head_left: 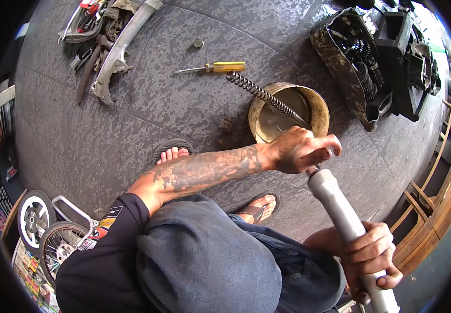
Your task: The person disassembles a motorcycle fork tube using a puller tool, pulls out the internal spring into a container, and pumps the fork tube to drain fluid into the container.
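Note:
My right hand (374, 255) is wrapped round a grey metal tube (340, 203), which slants from the bottom right up toward my other hand. At the tube's upper end, my left hand (306, 151) is closed with curled fingers; a small dark part shows between it and the tube, but what it grips is hidden. A long coil spring (264, 95) lies slanted over a round, dirty cream container (321, 107) holding murky liquid. The spring's lower end runs toward my left hand, and I cannot tell whether they touch.
A yellow-handled screwdriver (226, 67) and a small round cap (198, 44) lie on the tiled floor (173, 115). Upper left are a metal arm (123, 49) and tools. Dirty mechanical parts (361, 68) stand upper right, a wooden frame (439, 219) right, wheels (35, 216) lower left.

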A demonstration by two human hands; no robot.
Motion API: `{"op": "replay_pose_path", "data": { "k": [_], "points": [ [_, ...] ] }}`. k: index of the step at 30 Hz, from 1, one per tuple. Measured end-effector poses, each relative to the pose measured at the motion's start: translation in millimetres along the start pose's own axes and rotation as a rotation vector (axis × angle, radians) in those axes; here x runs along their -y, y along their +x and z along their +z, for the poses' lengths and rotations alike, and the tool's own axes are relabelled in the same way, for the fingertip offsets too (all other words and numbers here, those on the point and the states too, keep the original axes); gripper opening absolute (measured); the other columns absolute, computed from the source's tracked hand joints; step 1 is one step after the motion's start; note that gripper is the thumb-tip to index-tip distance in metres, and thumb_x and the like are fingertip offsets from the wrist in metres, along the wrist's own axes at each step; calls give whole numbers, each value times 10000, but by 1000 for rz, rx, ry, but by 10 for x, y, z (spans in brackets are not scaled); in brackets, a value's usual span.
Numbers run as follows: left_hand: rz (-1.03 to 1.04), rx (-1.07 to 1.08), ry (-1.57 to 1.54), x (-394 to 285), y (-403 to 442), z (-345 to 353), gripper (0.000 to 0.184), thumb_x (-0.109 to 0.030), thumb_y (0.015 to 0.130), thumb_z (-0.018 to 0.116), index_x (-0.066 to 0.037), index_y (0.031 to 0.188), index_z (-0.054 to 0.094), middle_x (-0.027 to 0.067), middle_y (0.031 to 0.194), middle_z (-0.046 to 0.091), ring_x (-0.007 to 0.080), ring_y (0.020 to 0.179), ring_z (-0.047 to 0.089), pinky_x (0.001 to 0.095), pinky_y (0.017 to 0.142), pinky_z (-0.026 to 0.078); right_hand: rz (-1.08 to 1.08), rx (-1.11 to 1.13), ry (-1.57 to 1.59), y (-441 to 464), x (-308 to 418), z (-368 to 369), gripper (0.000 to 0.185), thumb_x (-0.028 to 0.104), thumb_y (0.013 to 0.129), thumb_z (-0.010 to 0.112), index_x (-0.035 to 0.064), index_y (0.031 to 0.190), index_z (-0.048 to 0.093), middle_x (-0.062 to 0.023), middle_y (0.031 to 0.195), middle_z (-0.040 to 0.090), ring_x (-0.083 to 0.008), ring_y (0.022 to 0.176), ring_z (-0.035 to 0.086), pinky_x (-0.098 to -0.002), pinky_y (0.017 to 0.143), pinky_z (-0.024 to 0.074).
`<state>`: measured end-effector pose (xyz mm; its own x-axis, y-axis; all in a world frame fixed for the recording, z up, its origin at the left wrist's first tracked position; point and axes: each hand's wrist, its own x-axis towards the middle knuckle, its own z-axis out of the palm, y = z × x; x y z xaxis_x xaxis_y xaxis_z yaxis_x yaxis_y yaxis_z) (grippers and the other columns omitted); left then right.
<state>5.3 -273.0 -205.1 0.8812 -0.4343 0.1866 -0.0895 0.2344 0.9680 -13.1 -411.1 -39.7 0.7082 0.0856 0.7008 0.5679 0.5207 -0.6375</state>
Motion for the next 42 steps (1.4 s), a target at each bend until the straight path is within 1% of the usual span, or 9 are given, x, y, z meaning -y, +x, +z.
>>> {"op": "replay_pose_path", "data": {
  "k": [1, 12, 13, 17, 20, 27, 29, 40, 42],
  "points": [
    [-4, 6, 2, -28, 0, 12, 697, -638, 951, 147, -111, 1141, 562, 69, 480, 521, 278, 511, 633, 375, 482, 463, 31, 64, 1, 2, -7, -31, 356, 374, 772, 741, 122, 899, 523, 26, 564, 562, -51, 408, 523, -191, 398, 476],
    [-15, 48, 80, -65, -13, -52, 727, -689, 921, 150, -137, 1194, 538, 82, 564, 607, 300, 586, 662, 411, 543, 504, -33, 202, 86, -99, -118, -156, 381, 397, 774, 761, 131, 886, 512, 21, 574, 564, -57, 410, 532, -199, 401, 496],
    [-14, 48, 80, -84, -11, -69, 727, -689, 921, 150, -137, 1194, 538, 82, 564, 607, 300, 586, 662, 411, 543, 504, 21, 301, 121, -68, -101, -225, 397, 146, 646, 776, 95, 877, 458, -17, 578, 578, -96, 435, 567, -231, 422, 517],
    [-100, 95, 19, -147, -28, -91, 609, -654, 932, 273, -148, 1147, 535, 132, 677, 654, 356, 663, 668, 454, 633, 523, 75, 387, 129, -63, -150, -217, 597, -128, 493, 802, 70, 886, 400, -64, 623, 611, -148, 472, 611, -277, 486, 552],
    [-41, 128, -9, -130, -21, -74, 628, -586, 872, 388, -113, 1271, 492, 99, 589, 622, 306, 603, 661, 414, 541, 499, 69, 382, 128, -111, -211, -208, 535, -77, 579, 803, 86, 896, 404, -66, 629, 606, -162, 470, 611, -281, 463, 547],
    [-74, 172, -14, -87, -28, -103, 944, -854, 785, 236, -107, 1309, 478, 94, 567, 604, 311, 586, 651, 411, 539, 485, 18, 272, 83, -239, -264, -152, 352, 162, 792, 733, 91, 887, 402, -79, 601, 564, -188, 459, 607, -304, 441, 549],
    [-63, 142, -74, -47, -74, -71, 808, -782, 829, 299, -135, 1269, 499, 102, 576, 612, 319, 598, 653, 431, 555, 484, 134, 290, -77, -216, -249, -94, 399, 433, 830, 664, 112, 934, 452, -15, 607, 564, -107, 437, 569, -240, 413, 517],
    [15, 110, -51, 13, -95, 41, 674, -726, 858, 376, -135, 1156, 506, 113, 621, 650, 345, 614, 650, 456, 564, 487, 122, 79, -143, 6, 67, -42, 449, 507, 766, 692, 122, 923, 522, 31, 575, 522, -49, 413, 504, -198, 385, 472],
    [-5, 93, -14, 66, -93, -9, 658, -725, 860, 378, -140, 1131, 506, 93, 602, 646, 338, 602, 653, 447, 549, 488, 103, -6, -245, 133, 184, -77, 359, 378, 759, 741, 118, 885, 529, 41, 553, 528, -38, 397, 505, -189, 373, 467]
  ]
}}
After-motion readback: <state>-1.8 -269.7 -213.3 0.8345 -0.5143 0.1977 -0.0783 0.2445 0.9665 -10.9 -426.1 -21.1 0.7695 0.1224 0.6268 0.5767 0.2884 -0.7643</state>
